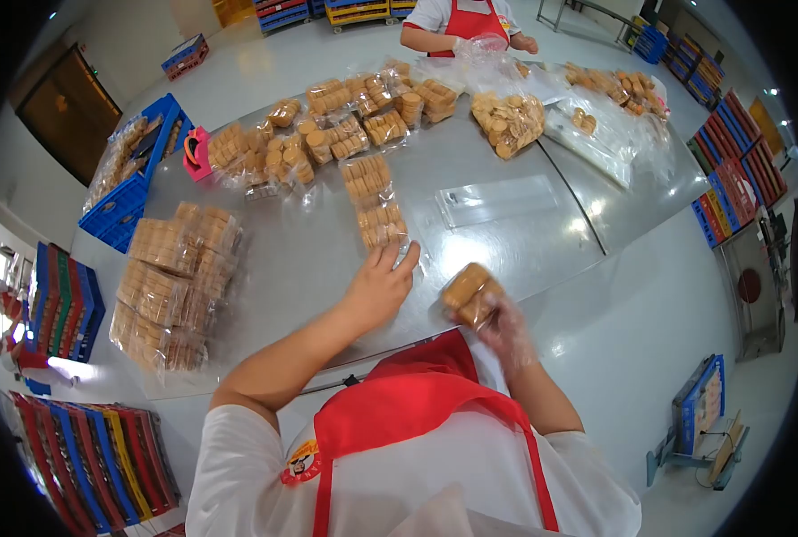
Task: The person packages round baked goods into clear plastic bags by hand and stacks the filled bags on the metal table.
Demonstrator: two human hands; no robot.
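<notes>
My right hand (506, 336), in a clear plastic glove, grips a small clear bag of brown biscuits (472, 288) at the table's near edge. Motion slightly blurs this hand and bag. My left hand (383, 282) is bare, its fingers apart and reaching to the near end of a clear pack of round biscuits (381, 222). Those fingertips seem to touch the plastic. Another biscuit pack (366, 179) lies directly beyond it. Right of these, a flat empty plastic bag (497, 200) rests on the metal table (300, 268).
Stacked biscuit packs (173, 285) stand at the left, beside a blue crate (117, 215). More packs (332, 134) and a pink tape dispenser (197, 154) lie farther back. Across the table, a person (470, 22) in a red apron works near a large bag of biscuits (508, 123).
</notes>
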